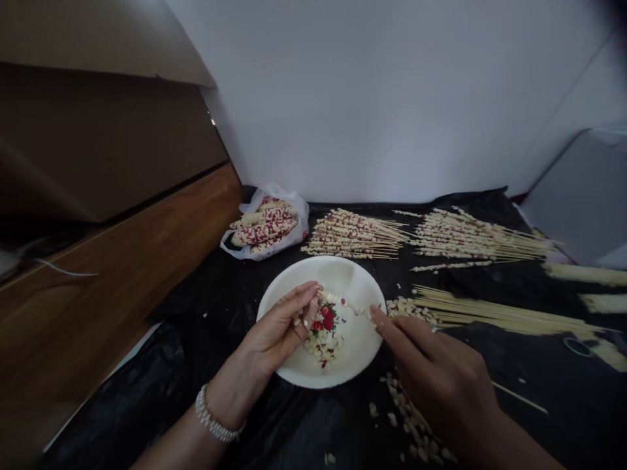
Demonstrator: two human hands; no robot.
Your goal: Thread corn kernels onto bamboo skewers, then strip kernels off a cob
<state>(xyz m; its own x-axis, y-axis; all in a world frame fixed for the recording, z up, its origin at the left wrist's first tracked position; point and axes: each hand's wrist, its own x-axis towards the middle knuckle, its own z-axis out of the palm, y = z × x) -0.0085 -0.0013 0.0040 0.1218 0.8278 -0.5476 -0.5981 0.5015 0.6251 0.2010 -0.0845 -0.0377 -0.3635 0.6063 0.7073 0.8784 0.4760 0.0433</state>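
A thin wooden skewer point(343, 301) threaded with white and dark red corn kernels spans the space between my hands, above a white bowl point(363, 356). My left hand point(287, 320), wearing a beaded bracelet, pinches its tip between thumb and finger. A few loose kernels rest against the curled fingers of that hand. My right hand point(426, 359) is closed on the kernel-covered part of the same skewer, and a bare stick end point(520, 398) sticks out beyond it. In the bowl lie loose corn kernels point(323, 348) beside a printed red flower point(327, 318).
Behind the bowl, a plastic bag point(298, 222) holds corn cobs point(264, 232). Two piles of filled skewers point(350, 235) lie to its right. Bare skewers point(499, 312) and scattered kernels point(409, 308) are on the black plastic sheet point(215, 307). A wooden panel point(122, 274) stands left.
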